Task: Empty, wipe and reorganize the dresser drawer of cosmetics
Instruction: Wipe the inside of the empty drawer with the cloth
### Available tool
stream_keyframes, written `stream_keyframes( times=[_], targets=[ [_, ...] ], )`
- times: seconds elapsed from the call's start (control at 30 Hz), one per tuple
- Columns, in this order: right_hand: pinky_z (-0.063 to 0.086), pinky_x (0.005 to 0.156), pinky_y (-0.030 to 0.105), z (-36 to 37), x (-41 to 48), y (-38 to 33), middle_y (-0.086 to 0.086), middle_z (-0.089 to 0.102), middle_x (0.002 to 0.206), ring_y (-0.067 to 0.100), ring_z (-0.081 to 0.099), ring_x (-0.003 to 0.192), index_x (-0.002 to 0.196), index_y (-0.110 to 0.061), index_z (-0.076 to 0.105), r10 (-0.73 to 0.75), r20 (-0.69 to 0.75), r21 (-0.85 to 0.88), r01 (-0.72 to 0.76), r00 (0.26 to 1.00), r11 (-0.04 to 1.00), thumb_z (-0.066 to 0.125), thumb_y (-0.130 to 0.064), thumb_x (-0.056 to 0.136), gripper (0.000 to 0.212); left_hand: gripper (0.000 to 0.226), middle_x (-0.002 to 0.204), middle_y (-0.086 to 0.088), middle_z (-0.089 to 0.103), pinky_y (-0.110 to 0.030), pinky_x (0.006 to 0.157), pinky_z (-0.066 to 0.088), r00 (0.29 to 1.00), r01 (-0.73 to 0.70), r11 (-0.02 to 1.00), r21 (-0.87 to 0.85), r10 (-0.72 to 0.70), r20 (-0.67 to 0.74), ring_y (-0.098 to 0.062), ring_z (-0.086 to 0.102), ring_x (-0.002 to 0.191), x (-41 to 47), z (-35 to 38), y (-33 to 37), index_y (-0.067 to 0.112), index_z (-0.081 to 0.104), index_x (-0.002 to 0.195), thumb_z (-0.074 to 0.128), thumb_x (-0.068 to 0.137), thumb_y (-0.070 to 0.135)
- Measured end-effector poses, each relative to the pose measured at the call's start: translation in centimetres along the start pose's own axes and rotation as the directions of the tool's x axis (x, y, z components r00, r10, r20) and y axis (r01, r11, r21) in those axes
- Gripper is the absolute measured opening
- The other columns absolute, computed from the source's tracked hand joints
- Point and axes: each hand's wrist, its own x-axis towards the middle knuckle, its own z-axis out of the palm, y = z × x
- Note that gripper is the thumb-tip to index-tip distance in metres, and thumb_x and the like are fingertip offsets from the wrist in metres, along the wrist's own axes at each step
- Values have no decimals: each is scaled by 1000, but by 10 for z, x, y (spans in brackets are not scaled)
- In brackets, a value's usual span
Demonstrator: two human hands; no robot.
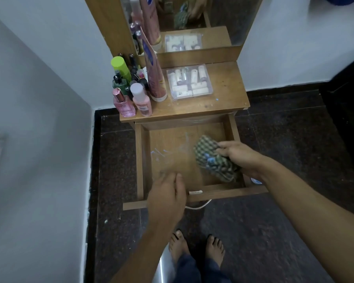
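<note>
- Drawer (pixel 139 160) of brown wood is pulled out in front of me below the dresser top (pixel 225 92), and it holds no cosmetics.
- Pale white and bluish smears (pixel 161 154) mark its floor, left of the middle.
- My right hand (pixel 241 158) reaches into the drawer's right side, its fingers curled round a bunched cloth (pixel 211 160).
- The cloth is checked green and cream with a bit of blue, and it lies pressed on the drawer floor.
- My left hand (pixel 168 197) is over the drawer's front left edge. Its fingers are loose and hold nothing, and I cannot tell whether it touches the wood.
- My two hands are well apart.
- A small metal fitting (pixel 195 192) sits on the front panel, just beside my left hand.
- The cosmetics stand on the dresser top. Bottles (pixel 129 86) crowd its left end, among them a lime-capped one, pink ones and dark ones.
- A tall pink tube (pixel 156 80) stands just beside the bottles.
- A clear box (pixel 189 82) of pale little tubes lies in the middle.
- A mirror (pixel 192 17) rises behind the top and repeats the tube and the box.
- The floor (pixel 284 144) is dark speckled stone, and the walls (pixel 39 78) are white.
- My bare feet (pixel 196 248) stand under the drawer's front.
</note>
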Motion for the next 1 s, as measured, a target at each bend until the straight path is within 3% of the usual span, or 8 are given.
stream_keyframes(
  times=[0.07, 0.2, 0.3, 0.37, 0.47, 0.67, 0.77, 1.0],
  targets=[
    [57, 92, 43, -5, 0, 3, 5, 78, 104, 22, 75, 98, 118, -19, 71, -62, -94, 48, 66, 994, 997, 42, -14, 107, 31, 31, 91, -3, 63, -34, 71, 44, 982, 58, 997, -45, -65, -179, -23, 57, 86, 5, -12, -7, 13, 67, 97, 42, 102, 31],
    [50, 83, 33, -13, -2, 5, 3, 71, 102, 18, 65, 97, 110, -19, 68, -251, -152, -351, 185, 956, 918, 43, -12, 106, 26, 44, 121, -18, 62, -45, 89, 42, 883, 272, 962, 37, -234, -407, -34, 53, 109, 21, -30, -33, 10, 63, 127, 42, 97, 33],
    [49, 75, 35, -3, 0, 8, 6, 69, 104, 24, 64, 95, 107, -18, 64, -306, -139, -636, 152, 942, 757, 50, -12, 99, 18, 47, 128, -25, 61, -53, 93, 43, 872, 426, 898, 107, -376, -314, -45, 54, 115, 26, -31, -47, 8, 61, 130, 33, 103, 33],
    [51, 81, 39, 9, 4, 11, 9, 66, 114, 32, 62, 104, 116, -19, 63, -289, -66, -849, 98, 955, 519, 54, -15, 94, 24, 46, 118, -25, 66, -50, 90, 46, 874, 478, 867, 142, -453, -176, -45, 60, 107, 22, -28, -55, 9, 65, 118, 29, 107, 35],
    [49, 81, 38, 23, 9, 16, 10, 64, 123, 32, 62, 112, 127, -20, 61, -182, 95, -968, 133, 979, 211, 52, -17, 94, 34, 50, 114, -24, 69, -49, 93, 50, 810, 585, 796, 157, -583, -60, -46, 64, 105, 17, -26, -59, 10, 69, 110, 28, 105, 39],
    [44, 82, 32, 23, 8, 16, 5, 62, 124, 25, 54, 118, 122, -20, 65, -21, 199, -980, 199, 980, 9, 51, -18, 95, 31, 52, 112, -22, 70, -50, 94, 52, 795, 605, 779, 162, -601, -80, -44, 66, 104, 22, -24, -56, 9, 70, 108, 28, 105, 39],
    [50, 95, 36, 19, 10, 11, 5, 63, 126, 24, 56, 120, 121, -21, 67, 12, 249, -968, 248, 968, 48, 52, -15, 92, 33, 55, 108, -21, 71, -52, 94, 53, 783, 622, 769, 149, -615, -95, -43, 67, 102, 22, -21, -59, 9, 71, 108, 26, 106, 40],
    [47, 98, 34, 37, 23, 12, -2, 66, 123, 21, 59, 116, 116, -23, 73, -67, 369, -812, 356, 927, 462, 54, -8, 95, 33, 60, 114, -21, 71, -48, 92, 49, 787, 617, 776, 135, -605, -118, -43, 66, 105, 21, -18, -59, 12, 70, 116, 19, 107, 42]
  ],
)
